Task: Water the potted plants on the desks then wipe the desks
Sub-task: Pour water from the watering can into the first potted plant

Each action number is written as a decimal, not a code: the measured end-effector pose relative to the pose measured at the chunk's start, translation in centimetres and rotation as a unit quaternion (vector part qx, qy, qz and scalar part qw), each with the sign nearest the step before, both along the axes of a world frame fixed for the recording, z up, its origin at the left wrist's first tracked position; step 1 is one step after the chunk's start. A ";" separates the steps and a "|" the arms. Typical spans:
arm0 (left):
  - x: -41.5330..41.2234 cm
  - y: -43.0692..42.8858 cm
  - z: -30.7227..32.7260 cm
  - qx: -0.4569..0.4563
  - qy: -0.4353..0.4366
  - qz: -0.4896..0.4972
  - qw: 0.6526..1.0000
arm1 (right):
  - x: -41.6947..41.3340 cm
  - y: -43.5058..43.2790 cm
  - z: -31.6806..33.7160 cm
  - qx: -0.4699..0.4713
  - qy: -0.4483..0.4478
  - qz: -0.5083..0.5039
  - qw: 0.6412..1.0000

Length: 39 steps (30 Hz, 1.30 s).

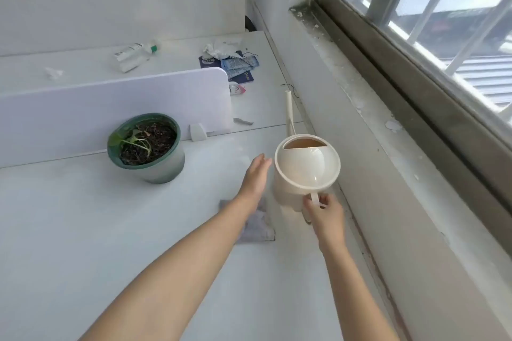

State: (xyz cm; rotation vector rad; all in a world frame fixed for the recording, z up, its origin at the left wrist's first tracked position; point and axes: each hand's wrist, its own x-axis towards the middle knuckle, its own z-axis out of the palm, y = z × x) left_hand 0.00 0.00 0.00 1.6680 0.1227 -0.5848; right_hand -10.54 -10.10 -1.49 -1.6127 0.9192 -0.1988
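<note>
The watering can is gripped at its handle by the right hand; the left hand is spread, holding nothing. The potted plant appears unwatered, and the cloth lies unused on the tabletop.

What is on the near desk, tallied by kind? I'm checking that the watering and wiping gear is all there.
Potted plant: 1
Watering can, its handle held in the right hand: 1
Grey cloth, lying under the left hand: 1
Total: 3
</note>
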 end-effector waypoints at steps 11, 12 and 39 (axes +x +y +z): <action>-0.9 -1.8 0.8 -0.050 0.018 0.014 0.998 | 0.0 -0.8 1.3 0.010 -0.075 -0.055 0.996; -1.3 -1.5 1.3 -0.053 0.014 0.016 0.998 | -0.2 -0.9 1.7 0.010 -0.080 -0.047 0.996; -6.4 20.0 8.1 -0.255 0.026 0.070 0.964 | -10.4 14.0 11.6 -0.023 -0.141 0.178 0.974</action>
